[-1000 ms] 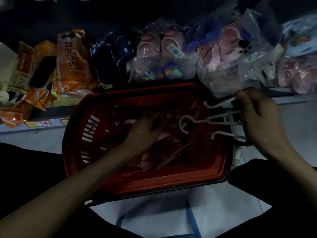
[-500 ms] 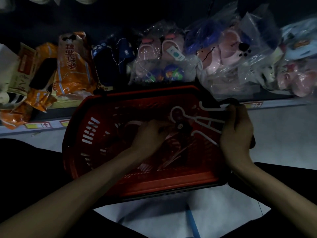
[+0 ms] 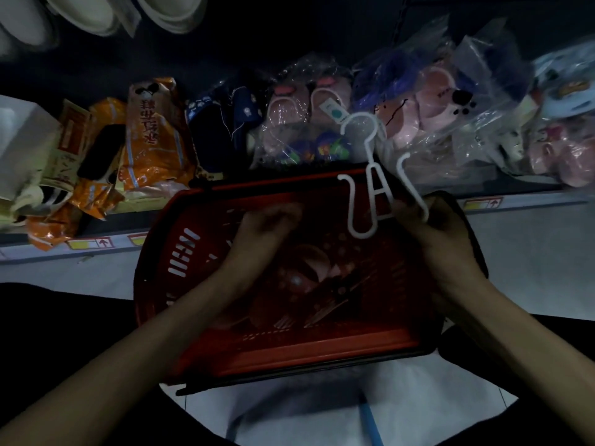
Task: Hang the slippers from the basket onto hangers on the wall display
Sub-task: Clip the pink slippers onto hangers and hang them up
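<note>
The right hand (image 3: 441,233) grips the white hanger (image 3: 370,165) by its base, its long axis running near-to-far and its hook pointing far. The left hand (image 3: 267,226) is over the red basket (image 3: 289,352), too blurred to tell its fingers.

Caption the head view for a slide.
Right hand holds a white hanger above the red basket while left hand reaches inside.

A low shelf with a pale front strip (image 3: 48,249) bearing yellow-and-red price labels (image 3: 90,243) carries a white cardboard box (image 3: 22,140) at the far left, with crinkled orange printed packets (image 3: 151,136) beside it. Then come dark navy slippers in clear film (image 3: 222,123), pink slippers in a clear plastic bag (image 3: 299,107) and a pink pair with black paw prints (image 3: 444,101). Pale oval soles (image 3: 87,11) show at the top left. The white tiled floor (image 3: 531,252) has a blue line (image 3: 370,423).
</note>
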Action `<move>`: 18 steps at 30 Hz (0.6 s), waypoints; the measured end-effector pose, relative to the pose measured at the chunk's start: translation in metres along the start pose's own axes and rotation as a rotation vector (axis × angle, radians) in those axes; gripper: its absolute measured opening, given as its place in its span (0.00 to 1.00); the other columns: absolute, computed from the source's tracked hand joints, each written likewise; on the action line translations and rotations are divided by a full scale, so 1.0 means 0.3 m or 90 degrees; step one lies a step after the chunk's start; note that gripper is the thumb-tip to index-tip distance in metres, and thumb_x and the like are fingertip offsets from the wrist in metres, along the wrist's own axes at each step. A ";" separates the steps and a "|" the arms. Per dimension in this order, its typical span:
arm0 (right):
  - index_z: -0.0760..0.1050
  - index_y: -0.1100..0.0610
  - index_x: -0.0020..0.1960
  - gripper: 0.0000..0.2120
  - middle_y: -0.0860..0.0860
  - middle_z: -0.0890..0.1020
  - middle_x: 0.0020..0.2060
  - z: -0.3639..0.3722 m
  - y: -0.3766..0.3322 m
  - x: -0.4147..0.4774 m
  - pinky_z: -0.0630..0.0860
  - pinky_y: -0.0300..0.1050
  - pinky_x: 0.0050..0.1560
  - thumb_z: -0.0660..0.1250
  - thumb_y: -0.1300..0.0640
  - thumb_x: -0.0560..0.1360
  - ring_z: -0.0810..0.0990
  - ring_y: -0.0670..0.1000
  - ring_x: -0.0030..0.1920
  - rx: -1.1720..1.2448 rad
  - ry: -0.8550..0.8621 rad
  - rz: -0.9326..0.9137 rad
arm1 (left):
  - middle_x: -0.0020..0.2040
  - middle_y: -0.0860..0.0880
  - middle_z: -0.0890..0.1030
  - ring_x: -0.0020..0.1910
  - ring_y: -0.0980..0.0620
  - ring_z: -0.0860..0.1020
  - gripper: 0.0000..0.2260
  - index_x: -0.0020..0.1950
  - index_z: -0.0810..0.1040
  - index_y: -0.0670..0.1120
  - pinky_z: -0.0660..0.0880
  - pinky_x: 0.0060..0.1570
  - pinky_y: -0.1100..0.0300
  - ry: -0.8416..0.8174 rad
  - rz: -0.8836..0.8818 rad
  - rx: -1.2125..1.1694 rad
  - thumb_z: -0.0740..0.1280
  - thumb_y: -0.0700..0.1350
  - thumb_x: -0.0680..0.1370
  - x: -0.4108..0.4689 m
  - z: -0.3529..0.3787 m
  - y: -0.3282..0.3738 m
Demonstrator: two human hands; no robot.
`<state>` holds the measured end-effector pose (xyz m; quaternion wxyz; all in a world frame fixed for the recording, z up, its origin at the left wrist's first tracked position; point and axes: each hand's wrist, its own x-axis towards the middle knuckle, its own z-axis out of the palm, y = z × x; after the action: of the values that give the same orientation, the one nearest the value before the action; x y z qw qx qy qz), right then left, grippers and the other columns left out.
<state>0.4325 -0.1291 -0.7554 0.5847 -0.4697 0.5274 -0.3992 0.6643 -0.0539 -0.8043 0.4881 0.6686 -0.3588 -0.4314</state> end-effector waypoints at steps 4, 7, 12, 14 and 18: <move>0.77 0.69 0.59 0.17 0.63 0.86 0.51 0.069 0.015 -0.060 0.84 0.50 0.48 0.76 0.66 0.72 0.87 0.58 0.49 0.030 -0.086 0.046 | 0.55 0.43 0.88 0.56 0.42 0.87 0.13 0.61 0.85 0.43 0.84 0.54 0.50 -0.145 -0.084 -0.151 0.70 0.49 0.81 -0.046 -0.010 0.084; 0.77 0.61 0.64 0.22 0.55 0.88 0.48 0.112 0.005 -0.083 0.84 0.44 0.42 0.74 0.71 0.71 0.88 0.52 0.47 -0.025 -0.180 0.031 | 0.58 0.43 0.87 0.59 0.42 0.86 0.12 0.65 0.83 0.40 0.82 0.61 0.46 -0.168 0.058 -0.075 0.71 0.38 0.81 -0.059 0.001 0.075; 0.81 0.61 0.61 0.13 0.59 0.87 0.52 0.150 -0.027 -0.064 0.84 0.54 0.56 0.72 0.63 0.77 0.87 0.59 0.54 -0.033 -0.252 0.004 | 0.59 0.43 0.87 0.60 0.46 0.85 0.13 0.65 0.84 0.41 0.80 0.61 0.54 -0.202 0.038 -0.038 0.67 0.44 0.85 -0.039 -0.026 0.101; 0.82 0.60 0.58 0.08 0.60 0.87 0.50 0.155 -0.042 -0.039 0.81 0.63 0.59 0.70 0.60 0.79 0.86 0.62 0.54 -0.031 -0.186 -0.028 | 0.57 0.43 0.88 0.59 0.42 0.86 0.15 0.62 0.86 0.45 0.79 0.62 0.47 -0.187 -0.081 -0.119 0.64 0.50 0.86 -0.017 -0.025 0.068; 0.83 0.59 0.56 0.08 0.61 0.84 0.43 0.110 -0.079 0.028 0.79 0.65 0.55 0.70 0.56 0.80 0.85 0.59 0.45 0.004 -0.081 -0.034 | 0.63 0.66 0.80 0.63 0.64 0.77 0.14 0.67 0.82 0.58 0.73 0.69 0.61 -0.219 0.099 0.307 0.70 0.47 0.82 0.003 -0.064 -0.073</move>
<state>0.4669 -0.1386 -0.7343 0.6075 -0.5060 0.4752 -0.3861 0.6836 -0.0423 -0.8226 0.2788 0.6530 -0.5783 -0.4018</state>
